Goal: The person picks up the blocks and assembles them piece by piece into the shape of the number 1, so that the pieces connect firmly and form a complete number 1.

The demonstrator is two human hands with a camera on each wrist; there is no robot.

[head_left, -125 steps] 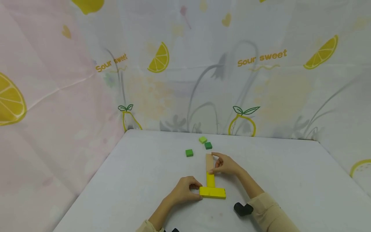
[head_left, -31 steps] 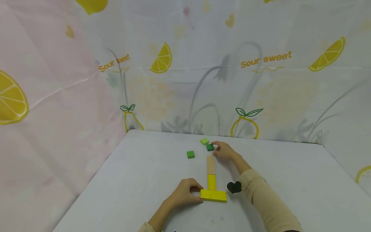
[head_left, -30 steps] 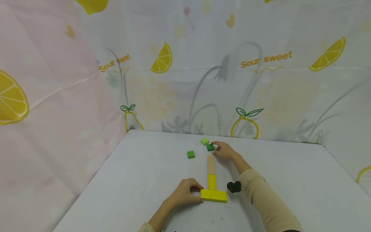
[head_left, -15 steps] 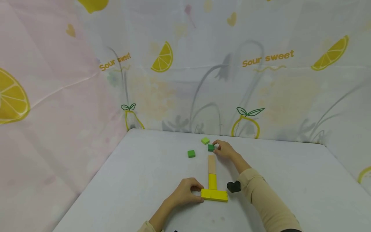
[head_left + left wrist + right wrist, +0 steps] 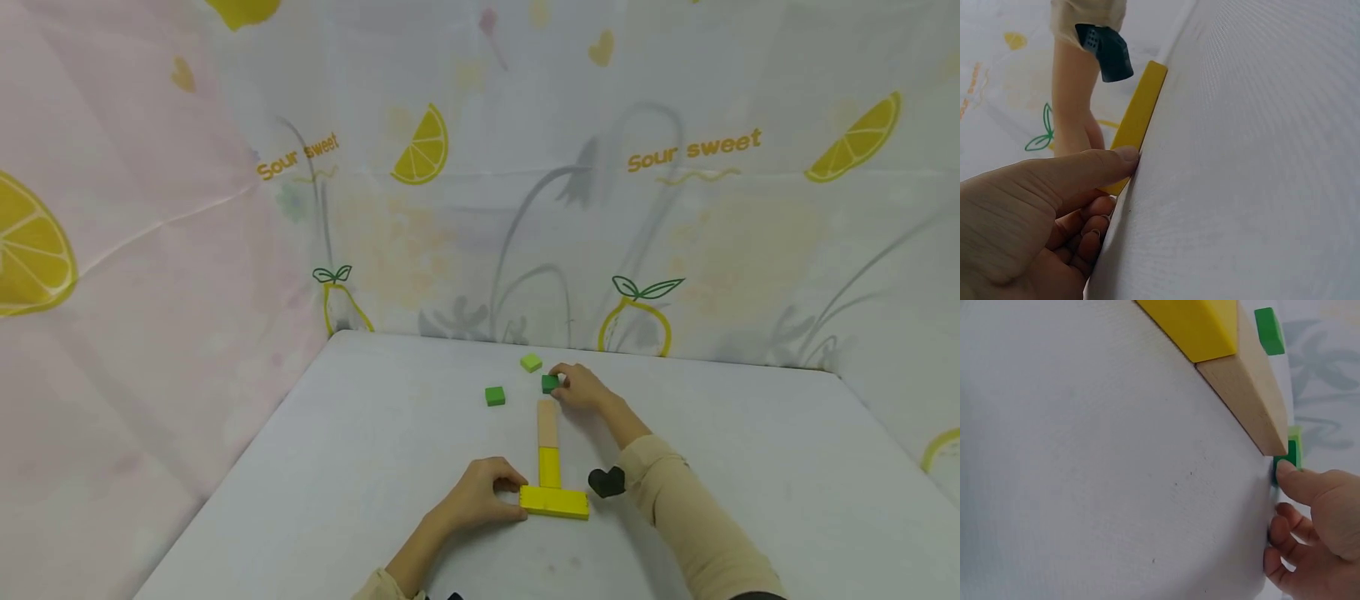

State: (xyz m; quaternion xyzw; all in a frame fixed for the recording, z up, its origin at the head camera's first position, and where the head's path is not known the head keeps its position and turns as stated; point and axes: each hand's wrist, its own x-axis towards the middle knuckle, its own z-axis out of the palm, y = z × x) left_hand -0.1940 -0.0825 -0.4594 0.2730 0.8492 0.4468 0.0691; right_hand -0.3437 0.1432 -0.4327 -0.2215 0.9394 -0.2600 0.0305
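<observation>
In the head view my left hand pinches the left end of a yellow block lying crosswise; the left wrist view has the thumb along that block's edge. From its far side a shorter-looking yellow block runs away from me, with a plain wooden block set end to end beyond it. My right hand pinches a small dark green block between thumb and fingers, just past the wooden block's far end. In the right wrist view the thumb presses on the dark green block, its other fingers curled below.
A light green block lies a little behind the dark green one, and a mid-green block lies to the left of the wooden block. All rest on a white table. A printed cloth hangs behind and at the left.
My right hand has left the wooden block and reached away to the dark green block, taking hold of it. That block has shifted slightly right and nearer. The left hand stays on the yellow block.
</observation>
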